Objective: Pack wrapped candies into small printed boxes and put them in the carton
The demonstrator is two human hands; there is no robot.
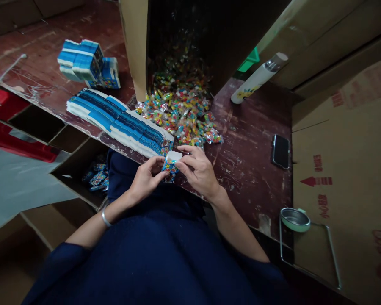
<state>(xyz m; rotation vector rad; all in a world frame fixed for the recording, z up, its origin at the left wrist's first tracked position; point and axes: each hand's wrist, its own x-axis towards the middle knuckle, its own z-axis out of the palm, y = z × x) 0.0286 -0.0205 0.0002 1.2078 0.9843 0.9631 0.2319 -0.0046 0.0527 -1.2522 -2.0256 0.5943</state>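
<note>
Between my hands, at the table's front edge, is a small blue printed candy box (170, 167) with its white top flap raised. My left hand (148, 177) grips the box from its left side, thumb in front. The fingers of my right hand (197, 169) are pinched at the box's open top; a bit of clear wrapper seems to show there, but I cannot make out exactly what they hold. Just behind lies a heap of clear packets of colourful candy (186, 114). A long row of flattened blue boxes (120, 123) runs leftward from my hands.
Bundled blue boxes (85, 61) sit at the back left. A white flask (257, 80) and a phone (280, 151) stand and lie on the right. Below left, an open carton (73, 173) holds filled boxes. A metal cup (295, 219) hangs by the right-hand carton (343, 169).
</note>
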